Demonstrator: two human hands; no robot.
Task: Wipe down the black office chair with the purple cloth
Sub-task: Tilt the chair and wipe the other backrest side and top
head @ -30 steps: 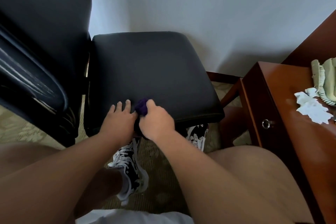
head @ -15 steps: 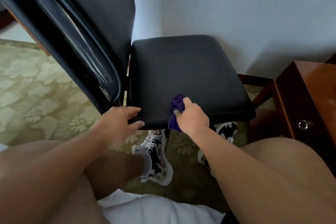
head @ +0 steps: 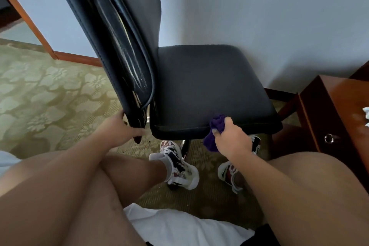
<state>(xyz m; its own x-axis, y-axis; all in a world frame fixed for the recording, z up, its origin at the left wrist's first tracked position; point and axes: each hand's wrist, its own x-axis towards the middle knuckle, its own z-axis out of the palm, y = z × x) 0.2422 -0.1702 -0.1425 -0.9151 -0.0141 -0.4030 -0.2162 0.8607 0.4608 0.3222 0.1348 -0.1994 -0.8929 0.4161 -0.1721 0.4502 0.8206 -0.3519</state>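
the chair (head: 209, 86) is black, the cloth (head: 214, 132) at its front edge deep purple. left of the chair, carpet (head: 50, 94) in olive green with a pale floral pattern; right of it, a reddish-brown wooden cabinet (head: 329, 110).

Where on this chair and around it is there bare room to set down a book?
Most of the seat is bare, between backrest and wall. It is crowded at the near edge, where the right hand presses the purple cloth.

The chair (head: 199, 86) stands by the wall (head: 259, 6). The cloth (head: 216, 126) is on the seat's near edge. A desk (head: 339, 106) stands to the right.
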